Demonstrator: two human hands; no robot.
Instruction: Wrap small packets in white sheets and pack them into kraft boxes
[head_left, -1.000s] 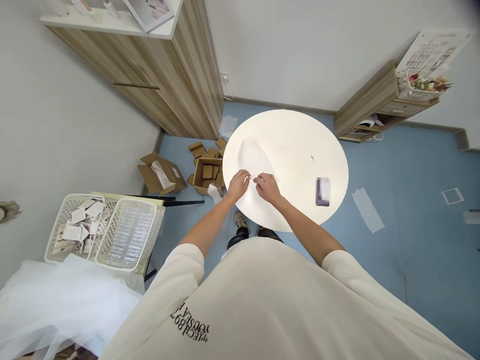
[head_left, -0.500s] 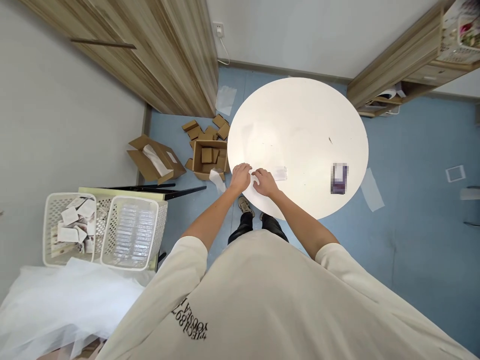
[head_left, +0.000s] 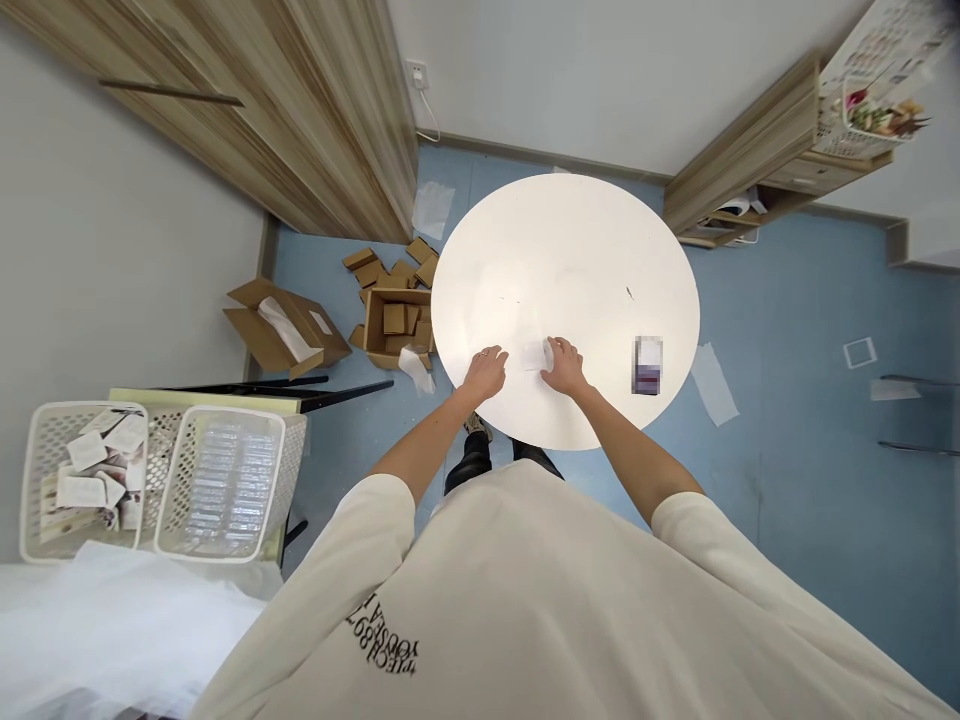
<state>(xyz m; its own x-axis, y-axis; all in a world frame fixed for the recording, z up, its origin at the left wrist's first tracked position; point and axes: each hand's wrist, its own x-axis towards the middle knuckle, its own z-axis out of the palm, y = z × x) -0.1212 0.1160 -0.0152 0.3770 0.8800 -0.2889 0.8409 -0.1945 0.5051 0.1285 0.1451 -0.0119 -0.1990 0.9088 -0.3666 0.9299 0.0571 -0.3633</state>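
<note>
A small, flat, clear plastic case [head_left: 533, 355] lies on the white round table [head_left: 555, 240], near its front edge. At the case's right end is my right hand [head_left: 564, 368], its thumb and fingers closed around that end. My left hand [head_left: 486, 373] rests over the table to the left of the case, apart from it. Its fingers are loosely bent and spread, with nothing visible in them. Fine detail of the case is too small to make out.
A phone-like blurred object [head_left: 647, 365] lies on the table's right side. On the floor at left stand an open carton of small brown boxes [head_left: 375, 355] and another open carton [head_left: 311, 325]. Two white baskets [head_left: 279, 440] hold cards and clear plastic cases.
My right hand has moved right to the clear plastic case and taken its right end. The two hands, close together before, are now apart. The view has shifted a little.
</note>
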